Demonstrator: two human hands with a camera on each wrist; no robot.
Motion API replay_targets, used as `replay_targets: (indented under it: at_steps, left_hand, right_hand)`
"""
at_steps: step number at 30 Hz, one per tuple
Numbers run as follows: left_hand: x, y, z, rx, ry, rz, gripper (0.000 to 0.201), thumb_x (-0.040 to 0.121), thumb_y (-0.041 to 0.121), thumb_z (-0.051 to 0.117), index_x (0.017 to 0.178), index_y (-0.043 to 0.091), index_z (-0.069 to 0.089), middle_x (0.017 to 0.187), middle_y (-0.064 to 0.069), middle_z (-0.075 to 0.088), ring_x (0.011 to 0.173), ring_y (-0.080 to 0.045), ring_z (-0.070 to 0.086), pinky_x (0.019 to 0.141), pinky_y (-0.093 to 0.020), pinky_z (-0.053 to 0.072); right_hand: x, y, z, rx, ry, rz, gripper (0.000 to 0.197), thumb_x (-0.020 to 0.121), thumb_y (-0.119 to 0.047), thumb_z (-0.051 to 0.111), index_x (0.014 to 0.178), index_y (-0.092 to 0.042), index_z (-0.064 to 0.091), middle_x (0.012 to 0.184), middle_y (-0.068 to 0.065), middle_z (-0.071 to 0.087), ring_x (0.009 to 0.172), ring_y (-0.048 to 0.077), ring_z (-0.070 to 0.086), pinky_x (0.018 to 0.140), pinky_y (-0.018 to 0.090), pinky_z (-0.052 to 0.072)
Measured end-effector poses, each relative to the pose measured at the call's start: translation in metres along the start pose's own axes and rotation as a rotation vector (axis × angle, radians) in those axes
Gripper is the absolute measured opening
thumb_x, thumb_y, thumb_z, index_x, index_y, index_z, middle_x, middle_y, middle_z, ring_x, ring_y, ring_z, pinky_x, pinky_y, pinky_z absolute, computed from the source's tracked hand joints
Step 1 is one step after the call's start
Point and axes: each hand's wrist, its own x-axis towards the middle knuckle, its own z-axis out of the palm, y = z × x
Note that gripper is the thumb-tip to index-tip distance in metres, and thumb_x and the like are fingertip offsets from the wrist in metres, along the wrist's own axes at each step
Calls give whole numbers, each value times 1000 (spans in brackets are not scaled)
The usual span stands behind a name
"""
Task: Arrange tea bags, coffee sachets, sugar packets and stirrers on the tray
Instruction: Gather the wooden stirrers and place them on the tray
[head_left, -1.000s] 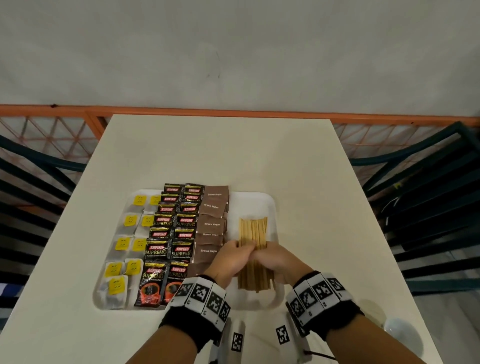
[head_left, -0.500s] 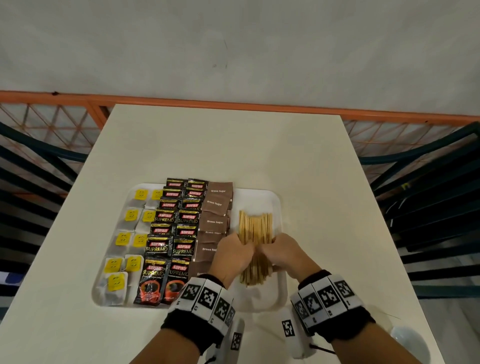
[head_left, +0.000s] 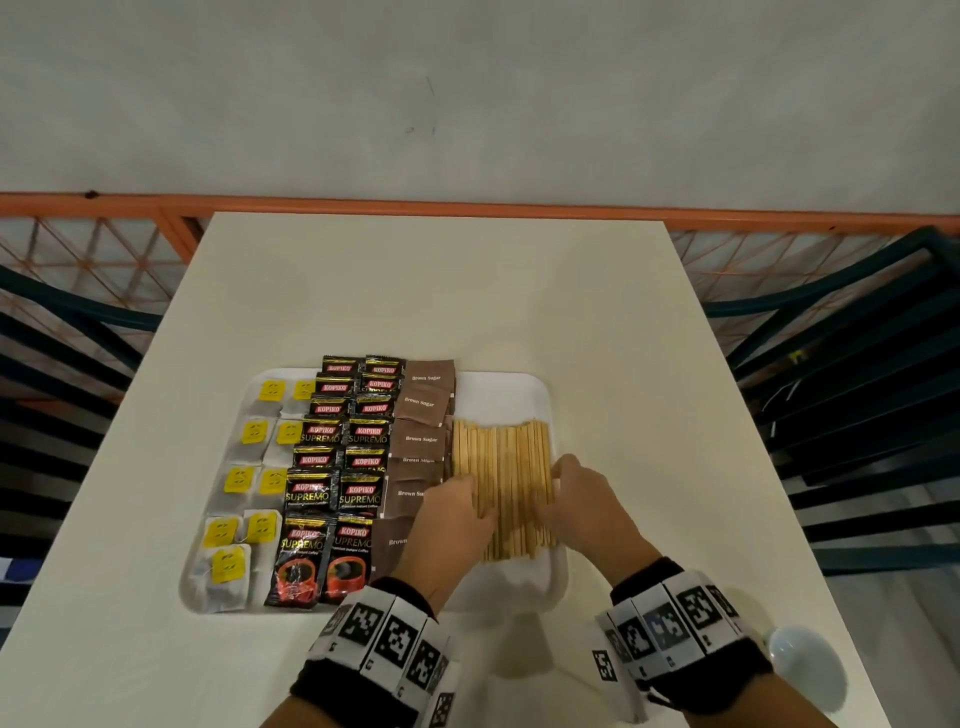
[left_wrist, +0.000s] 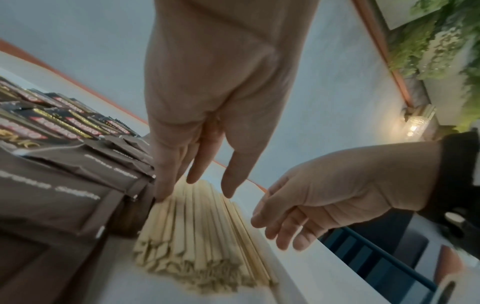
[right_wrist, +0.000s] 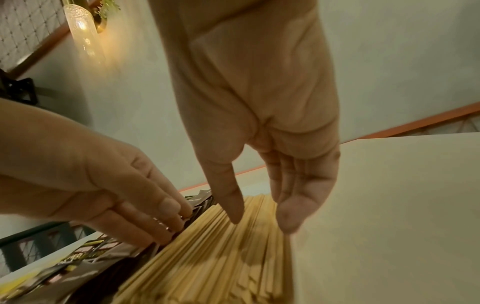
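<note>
A white tray (head_left: 501, 392) lies on the table. On it run columns of tea bags (head_left: 254, 434) with yellow tags, black coffee sachets (head_left: 335, 488) and brown sugar packets (head_left: 421, 441). Wooden stirrers (head_left: 511, 467) lie spread flat on its right side. My left hand (head_left: 460, 512) rests with straight fingers on the left edge of the stirrers (left_wrist: 197, 224), next to the sugar packets (left_wrist: 78, 174). My right hand (head_left: 574, 493) lies with straight fingers on the right edge of the stirrers (right_wrist: 221, 253). Neither hand grips anything.
The cream table (head_left: 441, 291) stretches beyond the tray. A white round object (head_left: 802, 657) sits at the near right table edge. Dark chairs (head_left: 852, 395) stand on both sides, and an orange railing (head_left: 467, 210) runs behind the table.
Both hands moved apart from the middle of the stirrer bundle, and the stirrers spread from a narrow bundle into a wide flat layer.
</note>
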Motion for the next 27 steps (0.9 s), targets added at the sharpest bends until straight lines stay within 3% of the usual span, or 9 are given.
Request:
replay_targets:
  at_steps: [2, 4, 7, 10, 14, 18, 21, 24, 27]
  left_hand:
    - [-6, -7, 2, 65, 80, 119, 37, 90, 20, 56, 127, 13, 51, 130, -1, 50, 109, -6, 48, 89, -12, 36]
    - [-9, -16, 7, 143, 102, 230, 34, 86, 18, 61, 119, 16, 55, 127, 3, 46, 116, -9, 45, 96, -15, 33]
    - [-13, -26, 13, 292, 20, 342, 29, 84, 18, 62, 112, 17, 55, 120, 4, 45, 109, -11, 44, 92, -19, 40]
    - [-13, -32, 18, 350, 2, 423, 27, 86, 10, 55, 112, 16, 54, 118, 3, 47, 105, -11, 45, 85, -16, 39]
    - [-10, -33, 22, 363, 10, 470, 28, 84, 2, 48, 110, 11, 56, 113, -3, 52, 103, -18, 49, 82, -23, 40]
    - [-6, -33, 21, 355, 13, 453, 25, 80, 0, 50, 102, 8, 56, 108, -5, 53, 99, -20, 51, 74, -23, 35]
    - [-7, -34, 22, 330, 26, 468, 24, 81, 4, 50, 104, 9, 56, 109, -2, 53, 100, -18, 50, 78, -23, 38]
    - [-8, -36, 26, 325, 30, 491, 22, 83, 10, 53, 104, 12, 56, 110, 0, 53, 99, -16, 50, 82, -24, 42]
    - [-6, -37, 30, 336, 47, 509, 19, 78, 5, 57, 96, 9, 59, 101, -4, 58, 92, -21, 55, 75, -29, 46]
  right_hand:
    - [-6, 5, 1, -25, 22, -120, 34, 83, -17, 62, 111, -14, 44, 90, 0, 50, 77, 14, 52, 56, 15, 38]
    - [-14, 9, 4, -98, -18, -291, 34, 80, -19, 66, 107, -18, 46, 91, -5, 45, 82, 13, 49, 64, 14, 38]
    - [-22, 13, 13, -210, -123, -428, 32, 78, -26, 68, 103, -20, 48, 97, -8, 46, 88, 11, 49, 73, 15, 39]
    - [-23, 19, 22, -245, -101, -464, 27, 81, -27, 64, 102, -18, 51, 100, -4, 53, 88, 13, 52, 78, 20, 46]
    - [-19, 21, 28, -229, -31, -508, 9, 85, -20, 56, 88, -18, 48, 87, -6, 46, 78, 13, 46, 66, 14, 39]
    - [-15, 24, 29, -208, -5, -528, 16, 84, -17, 56, 80, -22, 41, 78, -9, 43, 74, 13, 43, 58, 12, 31]
    - [-17, 28, 30, -201, -10, -535, 14, 83, -19, 58, 81, -21, 44, 82, -9, 44, 76, 11, 43, 65, 17, 37]
    - [-21, 29, 33, -233, -5, -556, 12, 84, -24, 57, 90, -16, 52, 89, -3, 50, 78, 10, 41, 62, 15, 33]
    - [-20, 29, 37, -250, 32, -560, 17, 86, -25, 55, 96, -11, 54, 97, 4, 59, 79, 16, 45, 62, 17, 29]
